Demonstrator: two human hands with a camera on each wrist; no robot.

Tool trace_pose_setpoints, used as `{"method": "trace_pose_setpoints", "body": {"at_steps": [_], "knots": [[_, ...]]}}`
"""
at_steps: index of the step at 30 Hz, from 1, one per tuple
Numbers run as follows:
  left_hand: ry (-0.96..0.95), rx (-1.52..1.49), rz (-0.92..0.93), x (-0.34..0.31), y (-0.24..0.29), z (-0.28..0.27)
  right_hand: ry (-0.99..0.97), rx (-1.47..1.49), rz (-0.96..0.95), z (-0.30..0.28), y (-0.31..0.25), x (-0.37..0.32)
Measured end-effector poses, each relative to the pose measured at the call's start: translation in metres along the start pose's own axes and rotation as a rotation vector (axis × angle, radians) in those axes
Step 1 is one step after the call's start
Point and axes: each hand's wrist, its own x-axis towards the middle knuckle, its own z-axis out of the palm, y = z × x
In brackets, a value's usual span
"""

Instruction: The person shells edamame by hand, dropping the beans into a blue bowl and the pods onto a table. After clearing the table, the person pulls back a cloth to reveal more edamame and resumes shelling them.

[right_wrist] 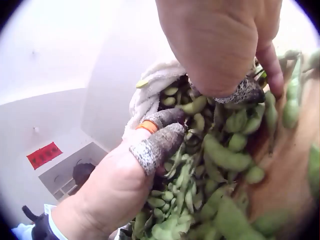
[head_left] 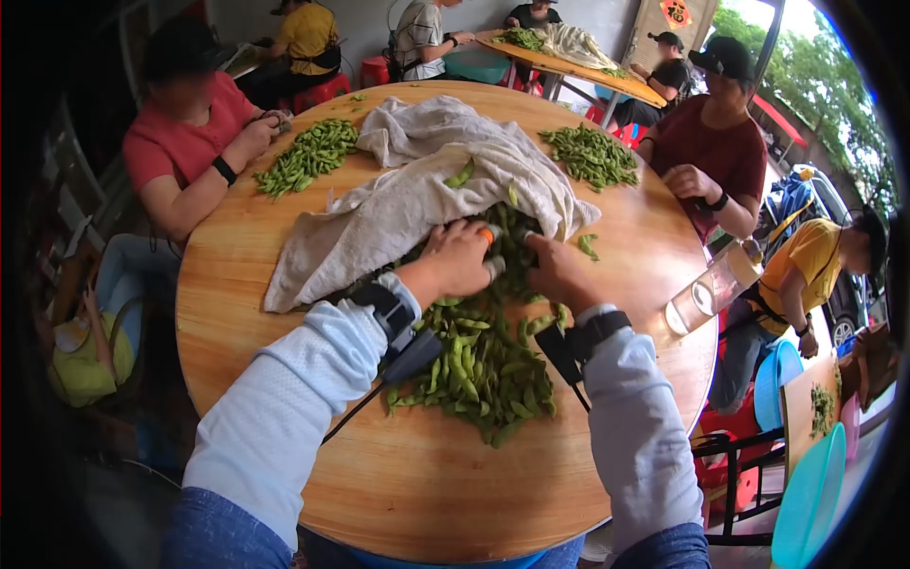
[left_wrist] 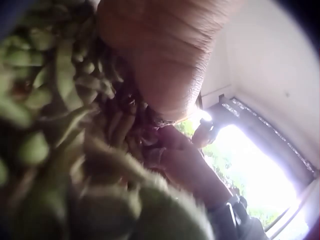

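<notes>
A heap of green soybean pods [head_left: 474, 370] lies on the round wooden table, its far part under a whitish cloth [head_left: 379, 213]. My left hand [head_left: 453, 258] reaches into the pods at the cloth's edge. Grey finger covers [right_wrist: 159, 147] and an orange band [right_wrist: 148, 126] show on its digits, whose tips press among the pods. Opposite it, my right hand [head_left: 559, 270] reaches into the same heap. In the right wrist view a bare finger [right_wrist: 271, 70] of that hand extends down beside the pods, and a grey cover [right_wrist: 242, 92] shows on another digit. Pods hide the other fingertips.
Smaller pod piles lie at the table's far left [head_left: 308, 156] and far right [head_left: 592, 156]. A clear bottle [head_left: 706, 289] stands near the right edge. People sit on both sides, and another table [head_left: 578, 62] with pods and cloth stands behind.
</notes>
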Motion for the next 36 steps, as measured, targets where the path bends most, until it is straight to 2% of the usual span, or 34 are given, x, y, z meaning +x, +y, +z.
{"method": "trace_pose_setpoints", "body": {"at_steps": [2,4,6,8,12,14,15,16,17,20,22,24,25,26,27,30,32,34,36], "knots": [[0.034,-0.171,-0.015,-0.016,-0.002,0.009,-0.093,0.057,-0.009,-0.003,-0.010,-0.011],[-0.014,-0.312,0.074,-0.032,-0.007,0.015,-0.135,0.109,-0.054,-0.001,-0.010,-0.024],[0.072,-0.219,0.154,-0.059,0.002,0.019,-0.163,0.110,-0.051,-0.003,-0.030,-0.043],[-0.040,-0.200,0.122,-0.089,0.017,0.009,-0.159,0.110,-0.152,0.006,-0.038,-0.059],[0.016,-0.310,0.143,-0.134,0.025,0.001,-0.317,0.059,-0.161,-0.004,-0.074,-0.086],[0.060,-0.240,0.162,-0.146,0.033,-0.018,-0.398,0.061,-0.216,-0.008,-0.077,-0.091],[0.086,-0.247,0.168,-0.149,0.035,-0.028,-0.339,0.068,-0.302,-0.009,-0.073,-0.089],[0.110,-0.256,0.174,-0.149,0.036,-0.035,-0.324,0.084,-0.265,-0.014,-0.070,-0.084],[0.241,-0.263,0.189,-0.144,0.032,-0.042,-0.309,0.100,-0.225,-0.021,-0.066,-0.074],[0.201,-0.379,0.039,-0.118,0.013,-0.054,-0.234,-0.014,-0.043,-0.026,-0.057,-0.038],[0.252,-0.275,0.057,-0.090,-0.016,-0.033,-0.127,-0.050,-0.007,-0.009,-0.039,-0.016],[0.182,-0.196,0.026,-0.070,-0.028,-0.017,-0.047,0.014,-0.021,0.011,-0.031,-0.002],[0.161,-0.160,0.013,-0.064,-0.025,-0.014,-0.025,-0.006,-0.109,0.019,-0.035,0.002],[0.138,-0.125,0.001,-0.059,-0.022,-0.012,-0.048,-0.020,-0.131,0.024,-0.038,0.005],[0.038,-0.165,-0.037,-0.058,-0.020,-0.010,-0.072,-0.035,-0.149,0.029,-0.039,0.006],[0.091,-0.136,0.019,-0.070,-0.019,-0.002,-0.182,-0.007,-0.211,0.029,-0.040,-0.001],[0.104,-0.256,0.084,-0.086,-0.014,-0.007,-0.308,-0.040,-0.228,0.020,-0.054,-0.021],[0.030,-0.329,0.081,-0.107,-0.008,-0.012,-0.395,-0.047,-0.231,0.009,-0.069,-0.041],[-0.075,-0.359,0.120,-0.126,-0.003,-0.023,-0.433,-0.006,-0.338,-0.001,-0.076,-0.051]]}}
